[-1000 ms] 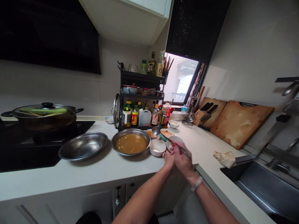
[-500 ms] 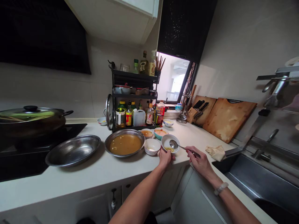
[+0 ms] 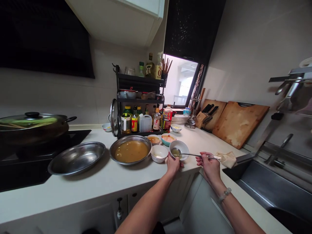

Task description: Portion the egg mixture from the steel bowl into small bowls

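Observation:
My left hand (image 3: 174,164) grips the near rim of a small white bowl (image 3: 183,146) on the white counter (image 3: 102,182). My right hand (image 3: 210,166) is closed on the handle of a metal ladle (image 3: 192,154), whose scoop rests inside that bowl in a yellowish liquid. Left of it stand another white bowl (image 3: 158,153) and a steel bowl of brown sauce (image 3: 131,152).
An empty steel dish (image 3: 76,157) lies near the black hob, where a lidded wok (image 3: 31,125) sits. A bottle rack (image 3: 138,104) stands behind two small bowls of sauce (image 3: 161,139). Cutting boards (image 3: 237,122), a knife block, a cloth (image 3: 226,159) and the sink (image 3: 270,191) are to the right.
The hands, joined a second ago with the ladle raised, came apart. The left took the bowl's rim. The ladle went down into the bowl and its handle dropped flatter.

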### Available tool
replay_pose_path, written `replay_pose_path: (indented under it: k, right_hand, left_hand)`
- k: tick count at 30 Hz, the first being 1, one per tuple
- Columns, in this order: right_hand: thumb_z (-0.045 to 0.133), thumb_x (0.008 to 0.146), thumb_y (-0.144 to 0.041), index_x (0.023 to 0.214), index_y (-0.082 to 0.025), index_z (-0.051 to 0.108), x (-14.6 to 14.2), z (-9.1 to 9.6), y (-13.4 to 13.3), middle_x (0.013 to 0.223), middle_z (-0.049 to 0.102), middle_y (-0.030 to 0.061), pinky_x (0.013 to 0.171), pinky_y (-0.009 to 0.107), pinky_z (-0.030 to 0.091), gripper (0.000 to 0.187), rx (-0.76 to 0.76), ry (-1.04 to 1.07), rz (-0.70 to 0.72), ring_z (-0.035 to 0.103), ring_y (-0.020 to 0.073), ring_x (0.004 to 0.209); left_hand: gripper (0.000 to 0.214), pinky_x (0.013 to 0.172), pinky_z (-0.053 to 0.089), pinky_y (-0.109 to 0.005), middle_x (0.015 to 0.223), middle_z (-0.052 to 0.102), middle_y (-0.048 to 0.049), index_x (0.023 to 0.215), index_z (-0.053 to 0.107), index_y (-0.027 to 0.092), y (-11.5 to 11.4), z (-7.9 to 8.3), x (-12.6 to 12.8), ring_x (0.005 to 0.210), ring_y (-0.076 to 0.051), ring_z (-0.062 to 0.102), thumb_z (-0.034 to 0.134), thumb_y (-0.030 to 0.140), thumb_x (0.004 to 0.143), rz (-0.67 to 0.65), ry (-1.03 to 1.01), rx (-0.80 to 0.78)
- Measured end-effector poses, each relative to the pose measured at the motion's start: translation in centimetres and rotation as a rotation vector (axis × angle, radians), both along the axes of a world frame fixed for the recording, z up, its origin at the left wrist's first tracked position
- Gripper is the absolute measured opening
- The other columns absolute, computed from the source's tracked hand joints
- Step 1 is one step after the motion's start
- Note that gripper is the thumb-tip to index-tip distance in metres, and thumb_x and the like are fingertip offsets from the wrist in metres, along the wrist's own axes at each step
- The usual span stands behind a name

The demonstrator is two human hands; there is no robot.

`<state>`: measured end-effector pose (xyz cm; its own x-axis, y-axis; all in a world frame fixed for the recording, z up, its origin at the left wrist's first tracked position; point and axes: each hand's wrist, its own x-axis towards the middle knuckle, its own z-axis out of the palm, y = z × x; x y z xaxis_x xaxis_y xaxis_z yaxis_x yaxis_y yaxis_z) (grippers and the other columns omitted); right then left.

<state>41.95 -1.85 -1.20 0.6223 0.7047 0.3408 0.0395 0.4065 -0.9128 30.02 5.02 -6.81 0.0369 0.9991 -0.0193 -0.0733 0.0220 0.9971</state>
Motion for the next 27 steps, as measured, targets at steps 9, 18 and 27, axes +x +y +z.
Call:
replay_pose_path:
  k: [9,18,27]
  right_hand:
    - [0.074,0.064,-0.040,0.081,-0.014,0.058,0.1,2.0,-0.4,0.055,0.065,0.0017,0.035,0.020,0.045,0.035,0.064,0.018,0.016,0.057,0.0117,0.042]
    - [0.077,0.058,-0.032,0.077,-0.014,0.058,-2.9,4.9,0.2,0.053,0.063,0.0006,0.035,0.017,0.043,0.032,0.080,0.110,0.107,0.057,0.0107,0.043]
    - [0.073,0.064,-0.042,0.076,-0.016,0.056,-8.4,6.5,2.7,0.051,0.061,-0.0003,0.035,0.020,0.042,0.034,0.034,-0.029,0.246,0.056,0.0122,0.041]
  left_hand:
    - [0.062,0.049,0.052,-0.023,0.091,0.070,-0.0094,0.136,0.032,0.010,0.1,-0.3,0.2,0.045,-0.014,0.063,0.050,0.016,0.076,-0.001,-0.012,-0.014]
    - [0.058,0.046,0.051,-0.023,0.090,0.071,-0.0082,0.132,0.036,0.014,0.0,-0.2,0.3,0.045,-0.013,0.062,0.048,0.015,0.075,-0.018,-0.064,-0.006]
    - [0.060,0.079,0.052,-0.026,0.122,0.061,-0.0186,0.132,0.040,0.007,-0.6,0.3,-0.4,0.094,-0.022,0.067,0.055,0.014,0.074,0.066,0.106,0.006]
